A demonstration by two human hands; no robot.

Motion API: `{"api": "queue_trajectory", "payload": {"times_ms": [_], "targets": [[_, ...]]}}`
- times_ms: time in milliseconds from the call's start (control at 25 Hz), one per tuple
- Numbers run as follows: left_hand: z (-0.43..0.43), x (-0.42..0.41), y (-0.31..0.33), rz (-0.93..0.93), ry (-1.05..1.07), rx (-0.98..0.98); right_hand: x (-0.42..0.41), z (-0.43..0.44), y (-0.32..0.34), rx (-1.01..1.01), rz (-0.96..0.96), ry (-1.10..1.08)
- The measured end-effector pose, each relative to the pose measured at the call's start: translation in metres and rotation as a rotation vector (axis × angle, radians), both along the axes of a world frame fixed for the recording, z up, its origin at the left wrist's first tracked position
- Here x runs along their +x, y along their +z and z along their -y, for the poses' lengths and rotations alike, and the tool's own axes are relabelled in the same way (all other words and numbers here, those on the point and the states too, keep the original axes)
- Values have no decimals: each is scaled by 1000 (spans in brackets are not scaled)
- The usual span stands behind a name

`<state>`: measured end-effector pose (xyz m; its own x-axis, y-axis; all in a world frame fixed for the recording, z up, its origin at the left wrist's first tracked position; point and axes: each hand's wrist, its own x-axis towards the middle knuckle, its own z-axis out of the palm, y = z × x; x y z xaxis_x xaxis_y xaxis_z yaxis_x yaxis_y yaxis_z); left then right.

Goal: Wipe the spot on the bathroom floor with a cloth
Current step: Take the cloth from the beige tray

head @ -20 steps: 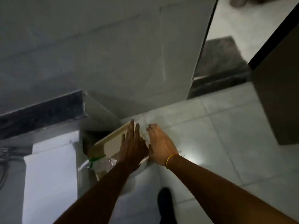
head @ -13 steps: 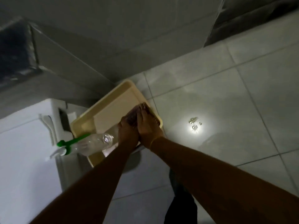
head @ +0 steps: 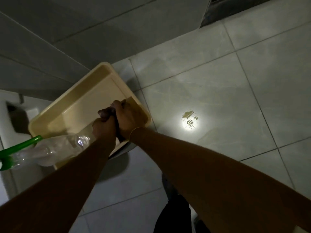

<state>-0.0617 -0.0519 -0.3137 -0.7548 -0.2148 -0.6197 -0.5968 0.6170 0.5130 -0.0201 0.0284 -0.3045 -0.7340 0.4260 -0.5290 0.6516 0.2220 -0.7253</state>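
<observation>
The spot (head: 189,118) is a small yellowish splatter of drops on the pale floor tile, lit by a bright reflection, to the right of the tray. A beige plastic tray (head: 87,105) rests on the toilet. Over its right end my left hand (head: 103,128) and my right hand (head: 129,117) are pressed together, both closed on a dark cloth (head: 119,137). Only slivers of the cloth show between and below the hands. A thin yellow band circles my right wrist.
A clear spray bottle (head: 55,148) with a green head (head: 20,147) lies across the tray's near left corner. The white toilet tank (head: 10,125) is at the left. The grey tiled wall (head: 101,31) is behind, and a dark doorway threshold (head: 235,9) is at the top right.
My hands went from flat and apart near the tray to clasped together on the dark cloth over the tray. The view tipped down, bringing the floor spot into sight.
</observation>
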Motion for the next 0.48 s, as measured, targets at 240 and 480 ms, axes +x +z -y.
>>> {"api": "queue_trajectory", "payload": {"times_ms": [240, 480], "targets": [[-61, 70, 66, -372, -261, 241, 95, -61, 35, 258, -439, -51], [-119, 191, -50, -96, -646, 279, 248, -112, -80, 314, -96, -293]]}}
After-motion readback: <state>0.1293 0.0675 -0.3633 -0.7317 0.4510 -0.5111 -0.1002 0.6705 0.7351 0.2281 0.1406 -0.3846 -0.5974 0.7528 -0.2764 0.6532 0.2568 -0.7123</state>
